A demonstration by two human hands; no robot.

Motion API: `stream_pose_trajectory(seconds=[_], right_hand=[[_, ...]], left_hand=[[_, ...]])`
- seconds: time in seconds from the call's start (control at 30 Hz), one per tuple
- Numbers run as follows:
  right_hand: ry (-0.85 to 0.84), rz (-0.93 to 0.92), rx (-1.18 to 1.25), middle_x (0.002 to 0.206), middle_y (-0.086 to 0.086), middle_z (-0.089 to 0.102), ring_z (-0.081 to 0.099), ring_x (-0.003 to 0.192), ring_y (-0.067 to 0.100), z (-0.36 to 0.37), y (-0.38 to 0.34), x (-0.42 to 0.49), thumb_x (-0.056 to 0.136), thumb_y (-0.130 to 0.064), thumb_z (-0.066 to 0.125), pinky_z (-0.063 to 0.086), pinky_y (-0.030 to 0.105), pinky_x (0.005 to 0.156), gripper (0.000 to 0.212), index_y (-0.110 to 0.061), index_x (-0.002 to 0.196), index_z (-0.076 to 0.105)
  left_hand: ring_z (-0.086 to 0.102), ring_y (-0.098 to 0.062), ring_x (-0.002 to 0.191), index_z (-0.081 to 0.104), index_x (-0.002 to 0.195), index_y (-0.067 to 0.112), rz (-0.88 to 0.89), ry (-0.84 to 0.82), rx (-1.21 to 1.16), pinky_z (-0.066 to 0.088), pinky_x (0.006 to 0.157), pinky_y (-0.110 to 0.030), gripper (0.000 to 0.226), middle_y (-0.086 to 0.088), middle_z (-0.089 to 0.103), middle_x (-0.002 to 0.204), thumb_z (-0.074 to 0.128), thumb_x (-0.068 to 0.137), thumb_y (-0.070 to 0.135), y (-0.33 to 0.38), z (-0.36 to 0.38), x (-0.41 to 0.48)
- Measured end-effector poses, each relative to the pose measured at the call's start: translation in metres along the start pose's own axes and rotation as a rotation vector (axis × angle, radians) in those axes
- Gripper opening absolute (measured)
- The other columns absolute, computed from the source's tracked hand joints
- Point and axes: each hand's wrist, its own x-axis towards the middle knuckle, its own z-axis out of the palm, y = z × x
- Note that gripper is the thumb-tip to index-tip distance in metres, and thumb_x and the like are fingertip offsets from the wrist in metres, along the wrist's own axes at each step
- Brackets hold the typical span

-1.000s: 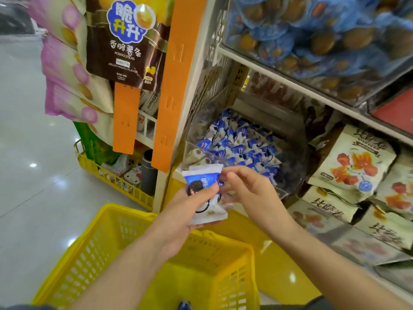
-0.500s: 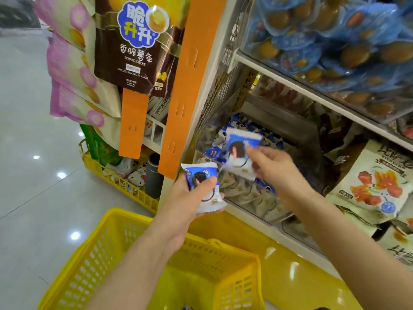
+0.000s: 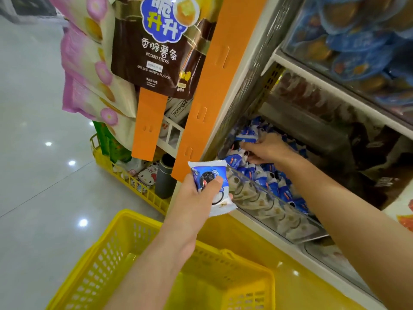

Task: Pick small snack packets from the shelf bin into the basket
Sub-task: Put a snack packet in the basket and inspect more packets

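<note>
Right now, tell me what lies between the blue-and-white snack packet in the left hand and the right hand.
Head view: the clear plastic bin's front wall and a few loose blue packets inside it.

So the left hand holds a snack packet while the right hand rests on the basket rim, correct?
Not quite: the head view shows the right hand inside the shelf bin among its packets; the left hand does hold a snack packet.

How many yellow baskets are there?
2. A yellow shopping basket is at the bottom of the view. A second yellow basket stands on the floor at the shelf's end, with Hello Kitty items inside. More may be out of view.
</note>
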Motion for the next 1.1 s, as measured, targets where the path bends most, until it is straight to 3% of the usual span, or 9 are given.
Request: stream_pose_trajectory(seconds=[0.1,0.2,0.33,0.5,0.6,0.67,0.77,1.0,1.1], right_hand=[[-0.054,0.023,-0.016,0.090,0.022,0.068,0.068,0.072,0.020,-0.002,0.002,0.004,0.082,-0.029,0.069,0.059,0.032,0.072,0.026,-0.007,0.082,0.054],[-0.092,0.038,-0.076,0.071,0.012,0.067,0.065,0.062,0.015,0.005,-0.003,0.009,0.082,-0.033,0.068,0.055,0.020,0.054,0.035,-0.003,0.068,0.056],[-0.073,0.023,-0.140,0.062,0.006,0.064,0.060,0.055,0.013,0.015,-0.005,0.012,0.084,-0.040,0.064,0.047,0.021,0.052,0.043,-0.008,0.058,0.052],[-0.070,-0.022,-0.048,0.090,0.015,0.070,0.065,0.069,0.016,0.008,-0.001,0.002,0.091,-0.037,0.055,0.053,0.026,0.061,0.040,0.002,0.092,0.063],[0.105,-0.192,-0.092,0.087,0.007,0.067,0.059,0.075,0.011,0.000,0.002,-0.018,0.092,-0.038,0.053,0.049,0.028,0.075,0.035,-0.004,0.095,0.063],[0.216,-0.375,-0.065,0.079,-0.013,0.058,0.053,0.071,-0.004,-0.003,0.003,-0.044,0.092,-0.034,0.054,0.044,0.014,0.068,0.019,-0.016,0.093,0.061],[0.293,-0.610,0.040,0.081,-0.016,0.057,0.053,0.075,-0.008,0.001,0.010,-0.090,0.091,-0.023,0.057,0.041,0.003,0.063,0.004,-0.021,0.094,0.058],[0.115,-0.496,0.189,0.083,-0.008,0.059,0.053,0.067,0.000,0.027,0.037,-0.156,0.090,-0.030,0.056,0.043,0.013,0.062,0.014,-0.023,0.102,0.056],[0.047,-0.357,0.358,0.086,0.022,0.064,0.058,0.074,0.029,0.030,0.045,-0.162,0.089,-0.024,0.059,0.050,0.044,0.071,0.025,0.001,0.093,0.060]], left_hand=[[0.066,-0.026,0.098,0.053,0.112,0.021,0.002,0.006,0.023,0.050,0.089,-0.052,0.023,-0.009,0.067,0.106,0.057,0.090,0.027,0.000,0.001,0.002],[0.066,-0.024,0.097,0.051,0.115,0.019,-0.009,-0.003,0.000,0.050,0.090,-0.050,0.026,-0.009,0.066,0.108,0.056,0.090,0.024,0.000,0.005,0.002],[0.067,-0.021,0.096,0.049,0.119,0.020,0.000,-0.019,0.005,0.052,0.090,-0.045,0.029,-0.006,0.066,0.109,0.057,0.090,0.024,0.000,0.007,0.001],[0.067,-0.022,0.095,0.050,0.118,0.022,0.017,-0.006,0.026,0.052,0.089,-0.048,0.029,-0.006,0.067,0.107,0.058,0.090,0.025,-0.002,0.006,0.003],[0.066,-0.030,0.096,0.052,0.114,0.022,-0.011,0.032,-0.036,0.049,0.091,-0.051,0.024,-0.009,0.068,0.105,0.057,0.090,0.021,-0.002,0.007,0.005],[0.064,-0.034,0.099,0.052,0.111,0.021,-0.032,0.041,-0.075,0.047,0.093,-0.053,0.021,-0.012,0.067,0.106,0.055,0.090,0.019,-0.004,0.008,0.004],[0.064,-0.026,0.099,0.055,0.105,0.022,-0.002,0.009,-0.016,0.047,0.095,-0.050,0.014,-0.007,0.068,0.105,0.055,0.091,0.021,-0.009,0.012,-0.002],[0.061,-0.011,0.107,0.058,0.117,0.027,0.083,-0.181,0.024,0.044,0.097,-0.035,0.026,0.005,0.068,0.112,0.056,0.091,0.023,-0.022,0.015,-0.020],[0.063,-0.009,0.104,0.057,0.117,0.024,0.107,-0.193,0.047,0.046,0.094,-0.031,0.029,0.004,0.067,0.112,0.058,0.089,0.016,-0.028,0.015,-0.025]])
